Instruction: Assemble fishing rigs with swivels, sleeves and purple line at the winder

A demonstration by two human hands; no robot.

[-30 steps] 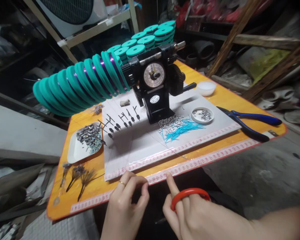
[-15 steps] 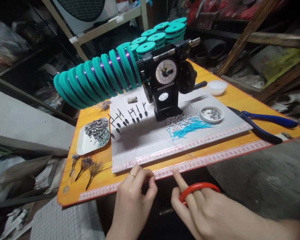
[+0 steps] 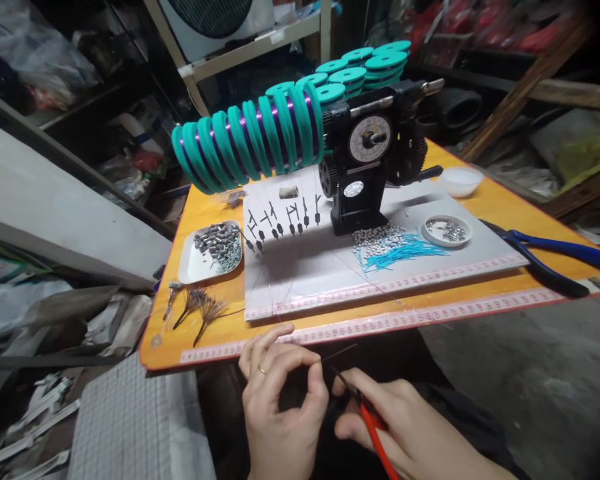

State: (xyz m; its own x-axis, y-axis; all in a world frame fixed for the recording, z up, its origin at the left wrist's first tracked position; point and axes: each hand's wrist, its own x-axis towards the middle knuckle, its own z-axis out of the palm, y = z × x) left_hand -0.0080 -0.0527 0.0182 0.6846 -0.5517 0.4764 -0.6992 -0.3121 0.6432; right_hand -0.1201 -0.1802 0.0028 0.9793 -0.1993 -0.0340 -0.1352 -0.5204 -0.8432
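Observation:
Below the table's front edge, my left hand (image 3: pixel 285 393) pinches a thin dark strand (image 3: pixel 341 351) between thumb and forefinger, its other fingers raised. The strand's end sticks out to the right. My right hand (image 3: pixel 395 413) is wrapped around a red-handled tool (image 3: pixel 373 433) with slim dark tips, scissors or pliers, I cannot tell which. Those tips point up and left, close to the strand; whether they touch it is unclear. Beyond the hands, a white board (image 3: pixel 320 287) bears small black pieces (image 3: pixel 293 229) hanging on fine lines.
A black winding machine (image 3: pixel 360 173) carries a row of teal spools (image 3: pixel 250 143) with purple line. More spools (image 3: pixel 350 73) are stacked behind. Around the board are a tray of grey weights (image 3: pixel 187 257), bristly bundles (image 3: pixel 207 310), blue strips (image 3: pixel 400 252), a small dish (image 3: pixel 430 233) and blue-handled pliers (image 3: pixel 565 250).
The red-handled tool has turned from lying across my right fingers to a grip with its tips toward my left hand. The strand now shows at my left fingertips. The view has shifted.

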